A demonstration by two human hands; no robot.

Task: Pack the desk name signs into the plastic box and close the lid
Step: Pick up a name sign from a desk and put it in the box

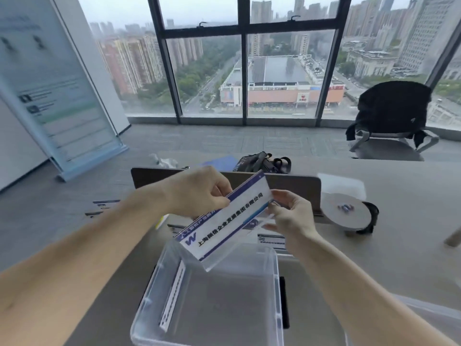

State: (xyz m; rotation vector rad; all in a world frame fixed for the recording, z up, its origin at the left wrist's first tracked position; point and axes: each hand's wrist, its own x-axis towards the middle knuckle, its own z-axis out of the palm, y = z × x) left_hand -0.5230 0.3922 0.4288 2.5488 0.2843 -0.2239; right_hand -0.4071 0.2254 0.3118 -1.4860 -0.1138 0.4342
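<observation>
Over box [276, 283], sign [224, 222] (white roll [346, 216] beyond).

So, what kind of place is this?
Probably a high-rise office or meeting room: tall windows over a city, a long desk with an office chair, and a roll-up banner.

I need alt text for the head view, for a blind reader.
The left hand and the right hand hold a white and blue desk name sign tilted above an open clear plastic box on a grey table. A second sign lies along the box's left wall. Behind, a large window shows a city.
</observation>
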